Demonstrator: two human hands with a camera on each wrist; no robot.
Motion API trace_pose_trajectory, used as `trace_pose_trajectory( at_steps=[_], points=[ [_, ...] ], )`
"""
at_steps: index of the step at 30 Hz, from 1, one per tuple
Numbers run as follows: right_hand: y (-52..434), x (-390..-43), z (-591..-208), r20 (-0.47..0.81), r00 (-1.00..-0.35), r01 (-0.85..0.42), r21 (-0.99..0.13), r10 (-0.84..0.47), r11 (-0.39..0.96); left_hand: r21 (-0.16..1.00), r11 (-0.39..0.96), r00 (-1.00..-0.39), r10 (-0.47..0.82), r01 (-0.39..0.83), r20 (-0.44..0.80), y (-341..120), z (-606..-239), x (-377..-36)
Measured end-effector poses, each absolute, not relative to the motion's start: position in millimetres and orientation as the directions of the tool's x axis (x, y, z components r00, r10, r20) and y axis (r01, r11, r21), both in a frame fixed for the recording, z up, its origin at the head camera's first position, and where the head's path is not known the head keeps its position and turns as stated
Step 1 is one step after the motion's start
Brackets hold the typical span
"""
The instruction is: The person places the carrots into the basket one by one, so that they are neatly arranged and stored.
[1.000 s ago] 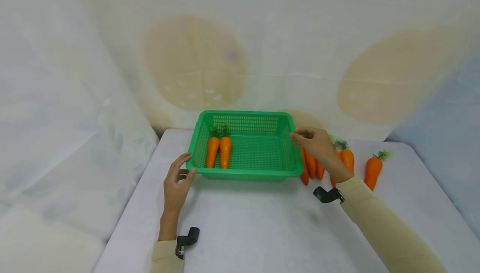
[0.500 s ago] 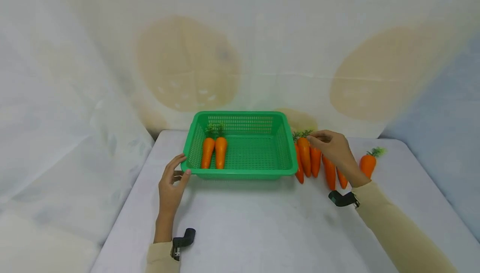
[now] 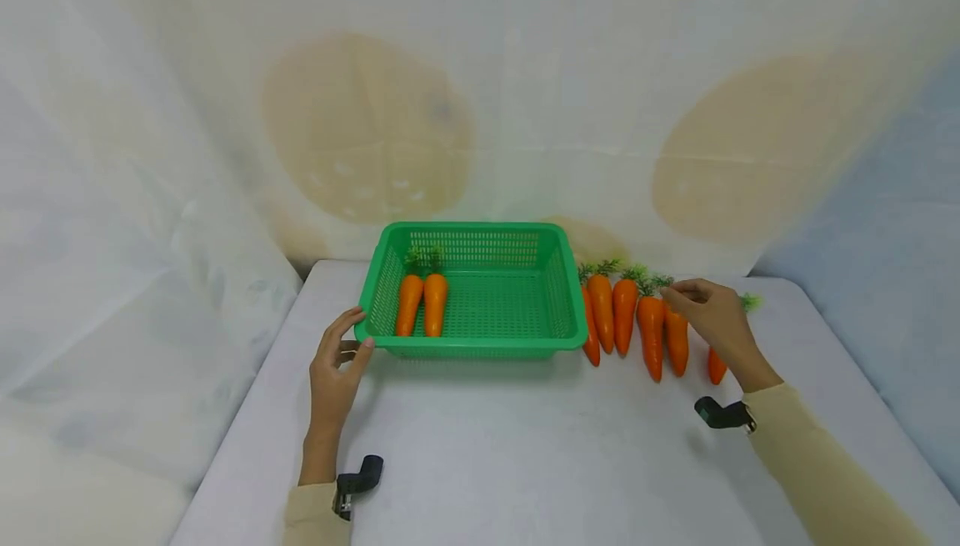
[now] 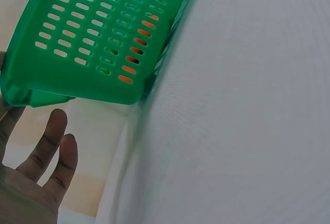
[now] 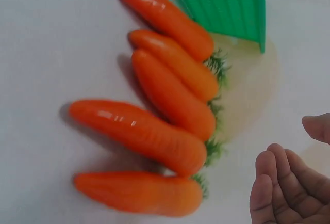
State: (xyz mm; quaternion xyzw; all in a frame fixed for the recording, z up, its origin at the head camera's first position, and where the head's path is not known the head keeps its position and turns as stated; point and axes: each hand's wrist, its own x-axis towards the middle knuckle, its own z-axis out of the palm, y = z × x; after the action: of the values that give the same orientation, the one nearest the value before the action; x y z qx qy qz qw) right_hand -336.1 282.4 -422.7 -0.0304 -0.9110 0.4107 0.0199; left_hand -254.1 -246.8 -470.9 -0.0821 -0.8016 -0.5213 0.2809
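Note:
My left hand (image 3: 334, 375) holds the left front corner of a green plastic basket (image 3: 472, 344), thumb and fingers at its rim. In the left wrist view two fingers (image 4: 46, 146) hang below the basket wall. Two orange carrots with green tops, a left one (image 3: 408, 306) and a right one (image 3: 435, 306), lie side by side in the basket's left part. My right hand (image 3: 716, 318) hovers over the leafy end of a carrot (image 3: 677, 348) on the table, thumb and fingers apart, holding nothing. Its fingers (image 5: 265, 193) are loosely bent in the right wrist view.
Several more carrots (image 3: 624, 317) lie in a row right of the basket. A further carrot (image 3: 717, 367) is partly hidden behind my right hand and wrist. The white-covered table (image 3: 525, 446) ends at a patterned cloth backdrop (image 3: 540, 112).
My right hand has moved right, from the basket's right rim across the row of carrots. The left hand stays at the basket corner, and both carrots in the basket lie as before.

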Motion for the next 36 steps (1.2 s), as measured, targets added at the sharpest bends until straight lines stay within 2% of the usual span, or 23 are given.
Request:
trace_pose_trajectory(
  at_steps=[4,11,22,36],
  points=[
    [296,-337,-434,0.025,-0.993,0.060,-0.726,0.114,0.685,0.788,0.448,-0.826,-0.166,0.423,0.538,-249,-472,-256],
    [322,-334,-456,-0.033,-0.978,0.174,-0.687,0.208,0.706,0.789,0.457,-0.833,-0.164,0.410,0.528,-251,-472,-256],
    [348,-325,-462,0.006,-0.964,0.197,-0.651,0.265,0.733,0.798,0.447,-0.833,-0.181,0.404,0.523,-250,-474,-255],
    [369,-321,-484,-0.170,-0.923,0.376,-0.588,0.346,0.716,0.805,0.430,-0.836,-0.179,0.408,0.519,-246,-471,-255]
  ],
)
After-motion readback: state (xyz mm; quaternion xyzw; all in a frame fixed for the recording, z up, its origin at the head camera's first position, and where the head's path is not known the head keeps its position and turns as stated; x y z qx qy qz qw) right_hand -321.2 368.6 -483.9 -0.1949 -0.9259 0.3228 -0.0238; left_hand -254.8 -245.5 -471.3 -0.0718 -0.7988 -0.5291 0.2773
